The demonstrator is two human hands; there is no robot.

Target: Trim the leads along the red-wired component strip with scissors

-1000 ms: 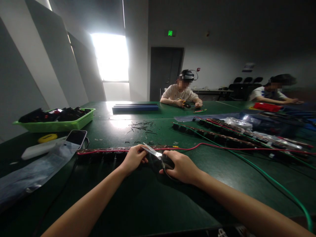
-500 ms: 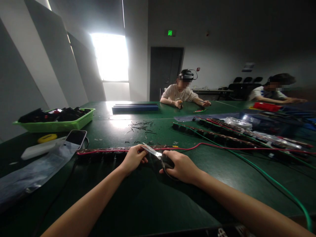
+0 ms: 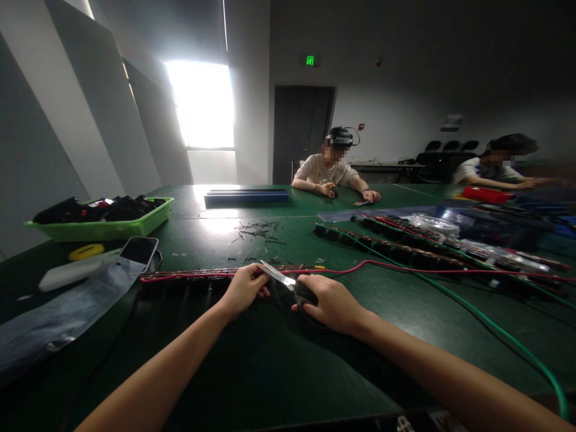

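The fingers of the left hand (image 3: 245, 292) are drawn together close by the scissors' tip; whether they pinch anything I cannot tell. The fingers of the right hand (image 3: 335, 302) are wrapped around the dark handles of the scissors (image 3: 282, 277), whose blades slant up and leftward to the left fingertips. Against half a second ago, both hands and the blades have hardly shifted, so the work in hand appears to be at the same point. Just beyond the left hand lies the dark strip (image 3: 180, 287), flat along the bench (image 3: 252, 372), with the red wire (image 3: 360, 263) running along it and off to the right. Past it sits a heap of thin dark pieces (image 3: 257, 229), and to the right a green wire (image 3: 490, 329) curves toward the near edge. On the left are a phone (image 3: 138, 253), a clear bag (image 3: 72, 318) and a green basket (image 3: 112, 230). The clearer change is across the bench: a co-worker's hand (image 3: 371, 195) has come down by some small coloured items, apart from this work.
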